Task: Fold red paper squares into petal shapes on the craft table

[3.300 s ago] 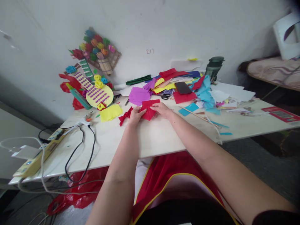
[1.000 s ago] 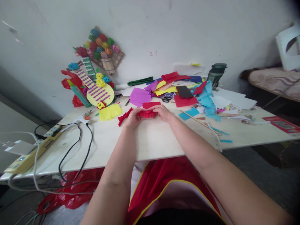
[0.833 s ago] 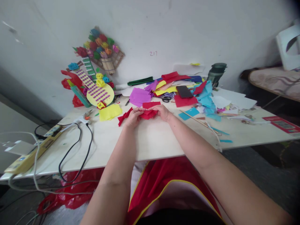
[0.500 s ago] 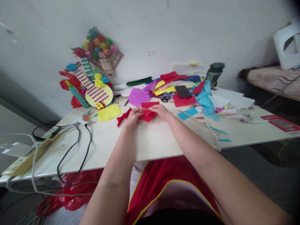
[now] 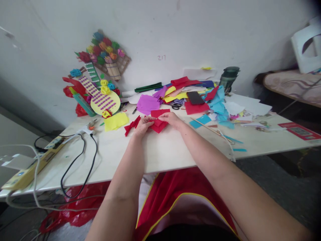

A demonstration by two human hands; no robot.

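Observation:
A piece of red crepe paper is pinched between both my hands, just above the white tabletop. My left hand grips its left side with thumb and fingers together. My right hand pinches the top edge near the middle, its fingertips almost meeting those of the left. Behind the fingers lies another flat red sheet. Left of my left hand rests a twisted strip of red paper. A yellow paper sheet and a purple one lie close by.
A heap of coloured paper holds a phone, with scissors beside it. A green bottle stands behind. On the left are a flower-decorated guitar craft, a glue bottle and a power strip with cables. Thin sticks lie right.
The red paper was spread flat between my hands, then bunched and folded over; now its lower point hangs open below my fingers. Both hands stay in nearly the same place.

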